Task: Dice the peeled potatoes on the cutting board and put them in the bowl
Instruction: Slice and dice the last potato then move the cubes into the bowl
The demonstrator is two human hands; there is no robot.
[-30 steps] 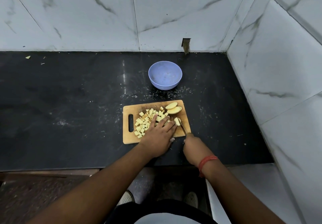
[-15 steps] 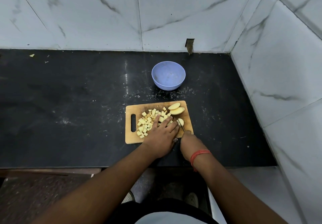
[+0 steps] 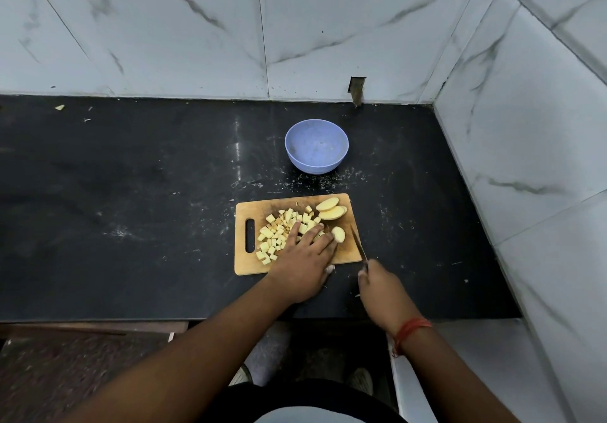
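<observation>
Dicing underway: left hand (image 3: pixel 303 258) lies flat, fingers straight, over the potato dice (image 3: pixel 279 232) on the cutting board (image 3: pixel 243 265), fingertips touching the uncut piece (image 3: pixel 338 234). Right hand (image 3: pixel 381 288) grips the knife (image 3: pixel 358 241) just right of it; curl those fingers back before cutting. Bowl (image 3: pixel 316 145) holds no potato.

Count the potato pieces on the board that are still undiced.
3: two slices overlapping at the board's far right corner, one piece by the left hand's fingertips. The hand may hide more.
</observation>
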